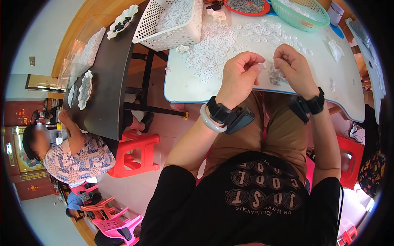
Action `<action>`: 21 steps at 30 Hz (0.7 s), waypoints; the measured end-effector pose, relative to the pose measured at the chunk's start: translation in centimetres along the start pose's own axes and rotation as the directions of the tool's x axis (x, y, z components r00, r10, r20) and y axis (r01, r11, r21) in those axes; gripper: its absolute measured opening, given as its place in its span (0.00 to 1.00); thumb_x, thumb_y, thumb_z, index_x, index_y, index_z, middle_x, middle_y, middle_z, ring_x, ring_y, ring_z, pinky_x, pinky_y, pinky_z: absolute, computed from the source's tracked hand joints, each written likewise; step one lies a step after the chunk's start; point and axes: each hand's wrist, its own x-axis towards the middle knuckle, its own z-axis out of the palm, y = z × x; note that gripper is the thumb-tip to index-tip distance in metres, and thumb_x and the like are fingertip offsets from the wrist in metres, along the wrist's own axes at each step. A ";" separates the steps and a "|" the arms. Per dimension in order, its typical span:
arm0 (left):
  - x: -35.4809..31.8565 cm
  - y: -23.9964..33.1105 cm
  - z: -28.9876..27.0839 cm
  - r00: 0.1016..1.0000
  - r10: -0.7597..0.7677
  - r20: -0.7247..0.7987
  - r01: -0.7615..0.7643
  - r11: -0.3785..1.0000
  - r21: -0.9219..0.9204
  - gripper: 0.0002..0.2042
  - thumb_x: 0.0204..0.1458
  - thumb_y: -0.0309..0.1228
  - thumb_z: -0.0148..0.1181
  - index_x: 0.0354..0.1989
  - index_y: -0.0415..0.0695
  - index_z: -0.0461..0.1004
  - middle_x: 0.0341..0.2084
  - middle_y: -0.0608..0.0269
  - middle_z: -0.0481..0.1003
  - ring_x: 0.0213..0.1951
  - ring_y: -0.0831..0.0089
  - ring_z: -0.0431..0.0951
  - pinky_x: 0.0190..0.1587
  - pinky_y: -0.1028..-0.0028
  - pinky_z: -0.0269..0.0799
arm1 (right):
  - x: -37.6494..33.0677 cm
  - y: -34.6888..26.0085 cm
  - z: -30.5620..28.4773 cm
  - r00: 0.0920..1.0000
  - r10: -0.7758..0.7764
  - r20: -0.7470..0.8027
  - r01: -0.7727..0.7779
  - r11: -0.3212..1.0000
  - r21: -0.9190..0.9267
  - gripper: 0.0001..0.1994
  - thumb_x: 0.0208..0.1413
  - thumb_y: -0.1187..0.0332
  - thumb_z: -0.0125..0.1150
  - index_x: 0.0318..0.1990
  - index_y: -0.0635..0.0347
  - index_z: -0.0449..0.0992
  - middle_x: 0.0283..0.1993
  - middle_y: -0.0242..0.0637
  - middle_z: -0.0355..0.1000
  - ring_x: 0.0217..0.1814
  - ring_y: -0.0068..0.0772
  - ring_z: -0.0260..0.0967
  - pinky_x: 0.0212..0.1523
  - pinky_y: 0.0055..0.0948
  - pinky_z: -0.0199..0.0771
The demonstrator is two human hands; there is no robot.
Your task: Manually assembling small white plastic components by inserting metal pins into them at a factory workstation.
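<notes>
Both my hands are raised close together over the front part of the white table. My left hand is closed in a pinch, with a bit of a small white piece showing at its fingertips. My right hand is closed too, thumb against curled fingers; what it holds, if anything, is too small to make out. Between and below the hands lies a small pile of grey metal-looking bits. Many small white round plastic pieces are spread across the table beyond my left hand.
At the far left stands a white perforated basket of white pieces; farther back are a red plate of grey bits and a green basket. Crumpled white paper lies right. A person sits at the dark table, near a red stool.
</notes>
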 end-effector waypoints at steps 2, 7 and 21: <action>-0.6 0.9 0.3 0.998 -0.021 0.060 0.031 0.985 -0.169 0.08 0.54 0.23 0.54 0.42 0.36 0.73 0.25 0.67 0.71 0.24 0.82 0.70 0.28 0.78 0.73 | -1.4 -1.1 0.3 0.999 0.041 -0.010 -0.040 0.991 0.130 0.01 0.55 0.77 0.51 0.34 0.63 0.69 0.26 0.24 0.65 0.28 0.14 0.60 0.28 0.17 0.61; -1.9 3.1 1.5 0.985 0.012 0.174 0.054 0.927 -0.370 0.09 0.56 0.24 0.54 0.44 0.36 0.72 0.25 0.67 0.70 0.25 0.81 0.71 0.29 0.77 0.75 | -4.4 -3.4 0.3 0.996 0.067 -0.066 -0.046 0.959 0.280 0.05 0.57 0.76 0.53 0.39 0.63 0.73 0.28 0.23 0.67 0.26 0.10 0.59 0.26 0.12 0.59; -4.5 5.8 3.2 0.955 0.127 0.268 -0.026 0.935 -0.353 0.10 0.56 0.23 0.54 0.46 0.34 0.70 0.29 0.63 0.73 0.28 0.80 0.74 0.33 0.79 0.75 | -8.8 -6.5 0.6 0.976 -0.031 -0.214 0.139 0.849 0.511 0.08 0.56 0.77 0.56 0.43 0.66 0.71 0.32 0.29 0.71 0.26 0.13 0.61 0.26 0.12 0.60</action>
